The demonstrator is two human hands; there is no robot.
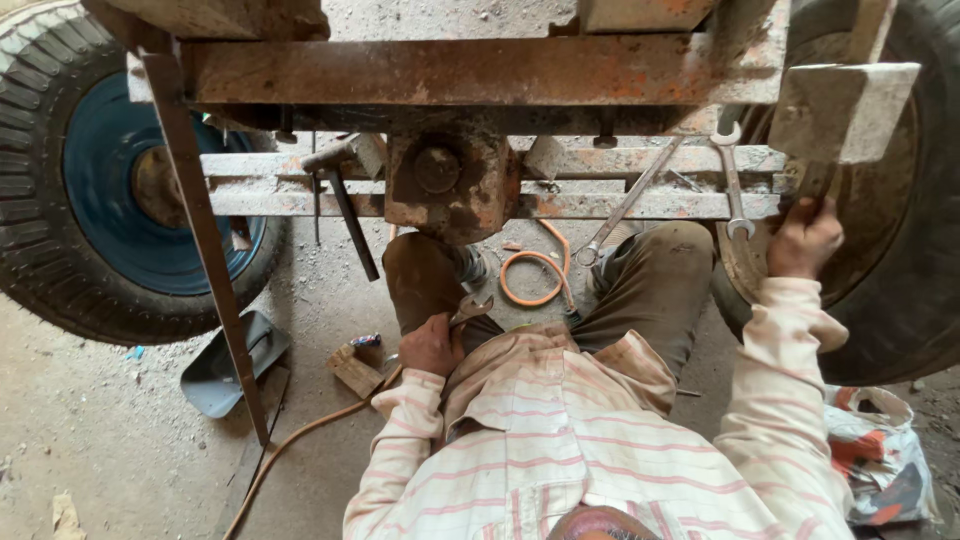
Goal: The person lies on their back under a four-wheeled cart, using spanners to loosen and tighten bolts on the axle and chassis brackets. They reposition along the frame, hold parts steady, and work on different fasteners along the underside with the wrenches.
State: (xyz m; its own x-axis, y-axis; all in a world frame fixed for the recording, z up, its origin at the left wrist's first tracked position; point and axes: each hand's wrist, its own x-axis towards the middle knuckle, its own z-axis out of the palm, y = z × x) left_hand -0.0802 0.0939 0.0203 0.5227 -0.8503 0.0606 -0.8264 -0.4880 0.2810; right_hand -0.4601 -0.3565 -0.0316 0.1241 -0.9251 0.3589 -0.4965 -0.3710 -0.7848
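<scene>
I am squatting before a rusty trailer axle beam [480, 190]. My left hand [431, 346] rests on my left knee and is closed on a rusty adjustable wrench [470, 308], its jaw pointing up to the right. My right hand [804, 238] is raised by the right tyre [905, 270] and grips the lower end of a grey metal bracket [840, 115]. Just left of that hand, a double-ended spanner [733, 180] lies on the beam. A longer spanner [632, 198] slants beside it.
A blue-rimmed wheel [100, 190] stands at the left. A hammer [342, 190] leans on the beam, and a thin rusty bar [205, 250] slants down. On the ground lie an orange hose [535, 275], a wood block [352, 371], a grey metal scoop [225, 365] and a plastic bag [880, 450].
</scene>
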